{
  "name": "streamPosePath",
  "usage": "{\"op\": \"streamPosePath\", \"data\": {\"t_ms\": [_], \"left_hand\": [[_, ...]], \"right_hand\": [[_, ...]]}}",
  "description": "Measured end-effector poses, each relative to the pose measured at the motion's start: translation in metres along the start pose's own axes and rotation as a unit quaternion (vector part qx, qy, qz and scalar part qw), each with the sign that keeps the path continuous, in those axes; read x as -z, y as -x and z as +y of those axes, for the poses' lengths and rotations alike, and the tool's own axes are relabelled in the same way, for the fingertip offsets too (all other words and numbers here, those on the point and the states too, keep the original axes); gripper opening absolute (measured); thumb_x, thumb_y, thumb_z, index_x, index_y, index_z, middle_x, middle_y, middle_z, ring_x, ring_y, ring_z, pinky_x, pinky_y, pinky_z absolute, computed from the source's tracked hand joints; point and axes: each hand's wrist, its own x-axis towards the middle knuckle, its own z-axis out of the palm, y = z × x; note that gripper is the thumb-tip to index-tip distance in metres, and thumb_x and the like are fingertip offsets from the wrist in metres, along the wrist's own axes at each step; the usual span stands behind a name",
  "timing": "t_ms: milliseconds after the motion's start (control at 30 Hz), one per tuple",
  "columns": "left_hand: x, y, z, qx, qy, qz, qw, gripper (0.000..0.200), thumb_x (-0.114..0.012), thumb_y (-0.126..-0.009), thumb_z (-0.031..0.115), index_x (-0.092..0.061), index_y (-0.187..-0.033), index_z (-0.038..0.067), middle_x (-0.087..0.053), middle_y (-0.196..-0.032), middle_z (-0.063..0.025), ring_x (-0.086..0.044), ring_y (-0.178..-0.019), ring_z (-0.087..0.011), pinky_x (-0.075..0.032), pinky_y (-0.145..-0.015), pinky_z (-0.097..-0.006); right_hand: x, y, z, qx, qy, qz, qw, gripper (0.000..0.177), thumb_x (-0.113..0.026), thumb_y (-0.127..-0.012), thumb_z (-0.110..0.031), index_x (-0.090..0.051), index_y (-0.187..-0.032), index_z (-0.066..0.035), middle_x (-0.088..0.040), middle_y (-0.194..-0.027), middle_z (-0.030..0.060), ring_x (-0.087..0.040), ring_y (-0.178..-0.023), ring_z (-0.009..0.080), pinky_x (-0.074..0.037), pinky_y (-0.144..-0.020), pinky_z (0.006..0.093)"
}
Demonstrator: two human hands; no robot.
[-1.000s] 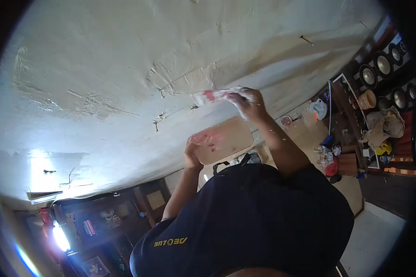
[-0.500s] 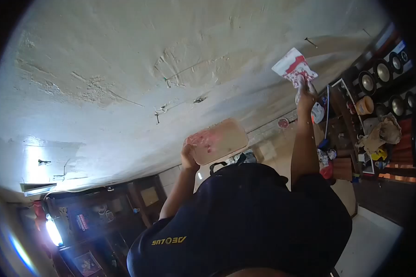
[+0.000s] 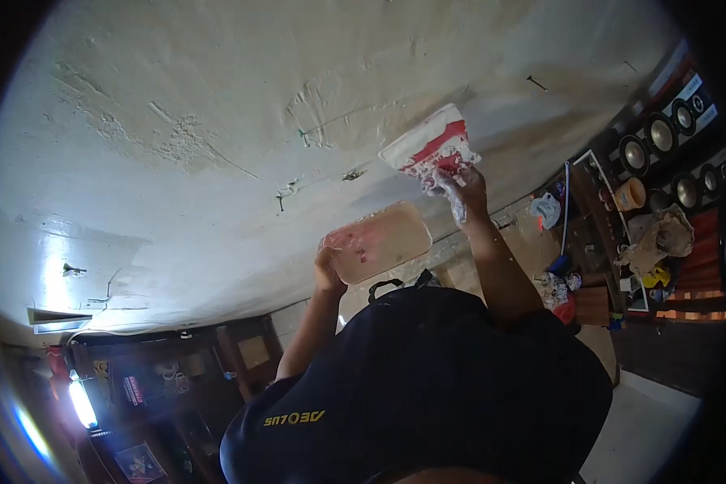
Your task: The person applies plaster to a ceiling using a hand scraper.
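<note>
One flat red-and-white spreader (image 3: 432,140) sits in the right hand (image 3: 465,196), its broad edge turned up toward the plastered wall (image 3: 218,48); whether that edge touches the wall or hangs just off it, I cannot tell. The thumb lies on the near face and the other fingers go behind, out of sight, so the blade is pinched at its lower end. White paste (image 3: 450,189) coats the thumb and part of the hand, a likely cause of slipping; a wiped thumb would probably steady the pinch.

The left hand (image 3: 327,272) grips a shallow rectangular tray (image 3: 397,242) by one end, below the spreader and apart from it. Reddish marks show on its surface. With all its weight on one side, the tray will likely want to tip, so a firm wrist and a position under the blade should help catch drips.

For an even coat, the whole edge should meet the wall at a low angle with steady pressure. The rough, lumpy patch (image 3: 184,139) probably calls for thin passes, and short strokes should serve around the long nail (image 3: 537,83) and the dark metal fixture (image 3: 352,173), which could catch the blade.
</note>
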Motion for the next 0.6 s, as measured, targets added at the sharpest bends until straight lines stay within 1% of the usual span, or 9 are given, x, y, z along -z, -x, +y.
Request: {"op": "streamPosePath", "data": {"t_ms": [67,100,133,200,233,300,333,400,600], "left_hand": [[0.003,0.002,0.0,-0.014,-0.004,0.002,1.0,0.057,-0.053,-0.078,0.043,-0.048,-0.118,0.003,-0.056,-0.112,-0.0125,-0.055,-0.104,-0.0266,-0.046,-0.089,-0.0409],[0.005,0.004,-0.001,-0.01,0.012,0.001,1.0,0.061,-0.055,-0.077,0.046,-0.048,-0.118,0.002,-0.056,-0.112,-0.0126,-0.054,-0.105,-0.0267,-0.045,-0.09,-0.0409],[0.007,0.004,-0.001,-0.005,0.027,-0.001,1.0,0.065,-0.058,-0.075,0.049,-0.048,-0.118,0.002,-0.056,-0.112,-0.0127,-0.054,-0.106,-0.0267,-0.045,-0.091,-0.0409],[0.007,0.005,0.001,-0.004,0.017,-0.011,1.0,0.066,-0.059,-0.074,0.05,-0.048,-0.119,0.002,-0.056,-0.113,-0.0129,-0.053,-0.107,-0.0272,-0.044,-0.092,-0.0413],[0.006,0.005,0.002,-0.003,0.008,-0.019,1.0,0.068,-0.059,-0.074,0.051,-0.047,-0.119,0.002,-0.055,-0.115,-0.0132,-0.053,-0.108,-0.0277,-0.043,-0.093,-0.0417],[0.012,0.007,-0.002,-0.002,0.019,-0.011,1.0,0.068,-0.059,-0.074,0.051,-0.047,-0.12,0.002,-0.055,-0.116,-0.0134,-0.052,-0.109,-0.0281,-0.042,-0.094,-0.0422],[0.016,0.007,-0.004,0.0,0.03,-0.002,1.0,0.068,-0.059,-0.074,0.051,-0.046,-0.12,0.003,-0.054,-0.117,-0.0135,-0.052,-0.11,-0.0285,-0.042,-0.095,-0.0428],[0.023,0.006,-0.005,0.008,0.03,-0.004,1.0,0.067,-0.059,-0.075,0.05,-0.046,-0.12,0.003,-0.054,-0.118,-0.0137,-0.052,-0.111,-0.0287,-0.042,-0.095,-0.043],[0.023,0.012,-0.002,0.024,0.023,0.012,0.999,0.064,-0.056,-0.076,0.047,-0.046,-0.121,0.003,-0.053,-0.12,-0.0147,-0.052,-0.111,-0.0295,-0.042,-0.095,-0.0436]], "right_hand": [[0.001,-0.017,-0.004,0.124,0.123,-0.011,0.985,0.017,-0.067,-0.083,-0.014,-0.064,-0.095,-0.003,-0.064,-0.086,0.0049,-0.058,-0.076,0.0101,-0.047,-0.069,0.0255],[0.001,-0.022,-0.014,0.152,0.206,-0.003,0.967,0.017,-0.07,-0.081,-0.013,-0.065,-0.091,-0.001,-0.065,-0.086,0.0053,-0.056,-0.075,0.0086,-0.045,-0.069,0.023],[-0.004,-0.025,-0.019,0.123,0.176,0.014,0.977,0.017,-0.07,-0.08,-0.011,-0.064,-0.093,-0.001,-0.065,-0.087,0.0056,-0.058,-0.076,0.0109,-0.049,-0.07,0.0261],[-0.019,-0.018,-0.029,0.06,0.001,0.009,0.998,0.016,-0.068,-0.08,-0.009,-0.063,-0.094,-0.002,-0.064,-0.087,0.006,-0.061,-0.076,0.0145,-0.053,-0.069,0.0314],[-0.026,-0.017,-0.026,0.06,0.001,0.008,0.998,0.016,-0.068,-0.08,-0.009,-0.063,-0.094,-0.002,-0.064,-0.087,0.006,-0.061,-0.076,0.0145,-0.053,-0.069,0.0314],[-0.036,-0.017,-0.02,0.059,-0.071,-0.005,0.996,0.016,-0.066,-0.081,-0.006,-0.061,-0.096,-0.003,-0.064,-0.088,0.0063,-0.063,-0.077,0.0176,-0.057,-0.069,0.0372],[-0.035,-0.021,-0.014,0.006,-0.094,-0.036,0.995,0.019,-0.066,-0.081,-0.005,-0.059,-0.098,-0.003,-0.063,-0.089,0.007,-0.063,-0.078,0.0184,-0.057,-0.07,0.0373],[-0.044,-0.026,-0.003,0.002,-0.124,-0.049,0.991,0.014,-0.059,-0.087,-0.009,-0.059,-0.098,-0.001,-0.064,-0.088,0.0085,-0.065,-0.078,0.0211,-0.056,-0.071,0.036],[-0.021,-0.045,0.062,-0.042,-0.12,0.013,0.992,0.021,-0.065,-0.083,-0.01,-0.056,-0.101,-0.004,-0.062,-0.091,0.0061,-0.063,-0.079,0.0187,-0.057,-0.072,0.0367]]}}
